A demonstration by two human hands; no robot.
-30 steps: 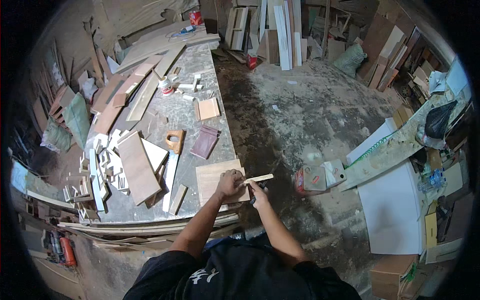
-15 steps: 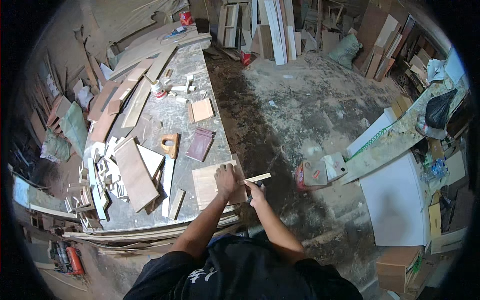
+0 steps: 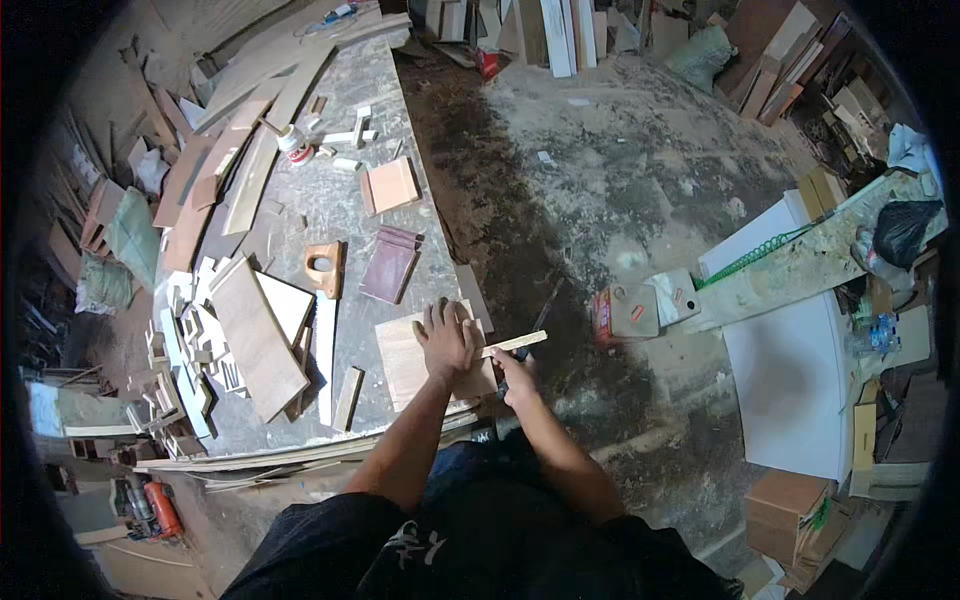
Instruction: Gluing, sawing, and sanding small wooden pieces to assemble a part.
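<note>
The left hand [image 3: 447, 337] lies flat w/ fingers spread wide on a pale wood board [image 3: 420, 362]. It presses down on the board and grips nothing. The board lies at the near right edge of the workbench [image 3: 340, 200], right under that hand.

The right hand [image 3: 517, 378] is just beside the left one, on its right, past the bench edge. It is curled shut round something small, but I can't tell what; it's too dark there. A thin wood strip [image 3: 515, 344] lies just above the right hand, touching the board's right side and poking out over the floor. Can't tell if the hand holds the strip or only touches it.

Just past the left hand's fingertips is a dark reddish ridged block [image 3: 391, 263]. Left of that, a bit away from the hand, lies a hand saw [image 3: 326, 300] w/ a wood handle and a long pale blade. Further left of the left hand are a big brown panel [image 3: 257, 338] and lots of small wood offcuts. A short stick [image 3: 348, 398] lies near the left forearm.

Well beyond both hands, at the far end of the bench, are a small square tile [image 3: 390, 185], long planks and a white glue bottle [image 3: 293, 145].

To the right of the right hand, down on the dirty floor, sits an orange and grey power tool [image 3: 628, 312]. Further right is a big white sheet [image 3: 790, 380].
</note>
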